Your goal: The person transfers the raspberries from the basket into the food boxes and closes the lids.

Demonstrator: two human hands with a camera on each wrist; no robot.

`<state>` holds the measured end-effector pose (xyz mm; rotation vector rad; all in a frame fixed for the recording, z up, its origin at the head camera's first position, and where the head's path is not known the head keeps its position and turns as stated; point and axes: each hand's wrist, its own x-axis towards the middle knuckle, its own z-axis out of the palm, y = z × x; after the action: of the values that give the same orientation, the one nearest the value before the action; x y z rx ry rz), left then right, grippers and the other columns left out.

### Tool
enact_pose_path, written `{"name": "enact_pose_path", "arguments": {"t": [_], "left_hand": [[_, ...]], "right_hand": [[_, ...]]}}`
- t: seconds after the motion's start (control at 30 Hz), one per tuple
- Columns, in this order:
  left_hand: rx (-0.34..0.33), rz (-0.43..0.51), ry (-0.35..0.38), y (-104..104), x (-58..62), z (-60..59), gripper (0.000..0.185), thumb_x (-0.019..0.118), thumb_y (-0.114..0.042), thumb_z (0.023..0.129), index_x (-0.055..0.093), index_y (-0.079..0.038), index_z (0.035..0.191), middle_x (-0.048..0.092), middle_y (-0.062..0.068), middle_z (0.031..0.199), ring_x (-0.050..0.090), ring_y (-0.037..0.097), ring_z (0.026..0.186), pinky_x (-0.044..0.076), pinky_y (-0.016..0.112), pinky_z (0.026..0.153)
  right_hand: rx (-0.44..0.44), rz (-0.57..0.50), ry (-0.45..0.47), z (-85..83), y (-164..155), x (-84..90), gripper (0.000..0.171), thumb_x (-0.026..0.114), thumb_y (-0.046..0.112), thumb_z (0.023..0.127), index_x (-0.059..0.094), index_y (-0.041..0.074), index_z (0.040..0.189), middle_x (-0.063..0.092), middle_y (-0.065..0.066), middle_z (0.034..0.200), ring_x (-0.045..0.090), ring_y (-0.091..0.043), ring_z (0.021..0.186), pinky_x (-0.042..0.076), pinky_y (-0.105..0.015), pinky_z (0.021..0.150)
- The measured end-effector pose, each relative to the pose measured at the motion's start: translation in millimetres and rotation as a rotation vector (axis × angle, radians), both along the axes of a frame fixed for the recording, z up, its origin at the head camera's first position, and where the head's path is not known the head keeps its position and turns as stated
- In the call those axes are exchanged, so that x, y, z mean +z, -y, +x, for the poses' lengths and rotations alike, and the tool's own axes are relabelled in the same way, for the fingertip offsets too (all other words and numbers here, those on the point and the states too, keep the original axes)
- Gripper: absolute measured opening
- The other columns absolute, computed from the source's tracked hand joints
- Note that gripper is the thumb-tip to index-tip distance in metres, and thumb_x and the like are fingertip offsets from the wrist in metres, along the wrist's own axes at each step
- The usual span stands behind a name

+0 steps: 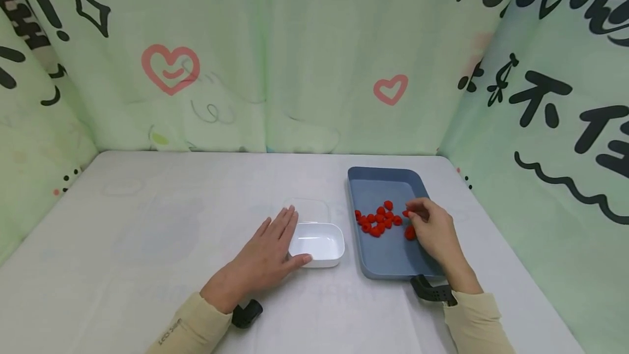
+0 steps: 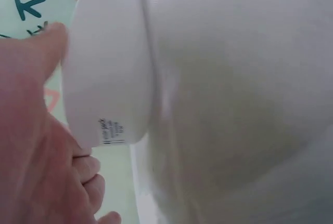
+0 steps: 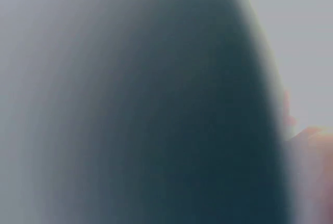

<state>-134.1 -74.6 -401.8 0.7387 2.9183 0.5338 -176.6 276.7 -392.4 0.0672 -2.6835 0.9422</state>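
The person's left hand [image 1: 267, 258] lies flat on the white table [image 1: 147, 245], with the fingers straight and together. Its fingers rest along the left wall of a small white rectangular box [image 1: 316, 243], and the thumb touches the near corner of the box; the hand grips nothing. In the left wrist view the thumb [image 2: 49, 42] is against the side of the same box [image 2: 106, 68], which has a small printed label low on its wall. Just behind the box there is a clear lid [image 1: 308, 209] lying flat on the table.

The right hand [image 1: 432, 231] is inside a blue-grey tray [image 1: 388, 258] at the right of the box. Its fingers are curled and the fingertips pinch one small red piece [image 1: 405, 213]. Another red piece [image 1: 410, 232] lies just beside the palm. A cluster of the same red pieces [image 1: 378, 219] lies in the middle of the tray, left of the hand.

The right wrist view is very blurred; it shows only a dark blue-grey surface [image 3: 156, 109], too unclear to tell more
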Motion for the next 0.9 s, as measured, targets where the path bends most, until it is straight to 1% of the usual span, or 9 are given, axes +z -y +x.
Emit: {"name": "enact_pose_path", "arguments": {"t": [0.13,0.33,0.63,0.9], "left_hand": [[0.004,-0.028,-0.015,-1.5,0.7,1.5,0.089,0.045,-0.061,0.098,0.016,-0.001,0.157,0.013,0.013,0.167,0.011,0.027,0.156,0.014,0.051,0.125],[0.004,-0.032,-0.022,-2.0,1.3,2.3,0.089,0.044,-0.061,0.098,0.016,0.0,0.157,0.013,0.014,0.167,0.011,0.027,0.156,0.014,0.051,0.125],[0.011,-0.031,-0.013,-3.5,-1.6,2.2,0.09,0.044,-0.061,0.098,0.015,-0.001,0.158,0.012,0.013,0.167,0.011,0.027,0.156,0.014,0.051,0.125],[0.008,-0.023,-0.016,-4.1,-1.7,2.8,0.089,0.044,-0.061,0.098,0.015,-0.001,0.158,0.012,0.013,0.167,0.011,0.027,0.156,0.014,0.051,0.125]], "right_hand": [[0.016,-0.028,0.005,0.4,2.2,3.0,0.022,0.057,0.002,0.097,0.064,-0.003,0.117,0.07,-0.021,0.109,0.066,-0.031,0.099,0.039,0.0,0.075],[0.039,-0.053,-0.008,0.9,5.1,4.8,0.022,0.059,0.003,0.097,0.064,-0.004,0.118,0.07,-0.021,0.109,0.066,-0.031,0.098,0.038,0.002,0.075],[0.051,-0.065,-0.015,3.8,9.1,9.3,0.023,0.06,0.003,0.096,0.064,-0.004,0.118,0.07,-0.021,0.109,0.067,-0.032,0.098,0.039,0.003,0.075],[0.07,-0.086,-0.064,5.3,11.6,12.8,0.021,0.062,0.009,0.097,0.065,-0.001,0.115,0.072,-0.018,0.108,0.068,-0.03,0.098,0.039,0.004,0.079]]}}
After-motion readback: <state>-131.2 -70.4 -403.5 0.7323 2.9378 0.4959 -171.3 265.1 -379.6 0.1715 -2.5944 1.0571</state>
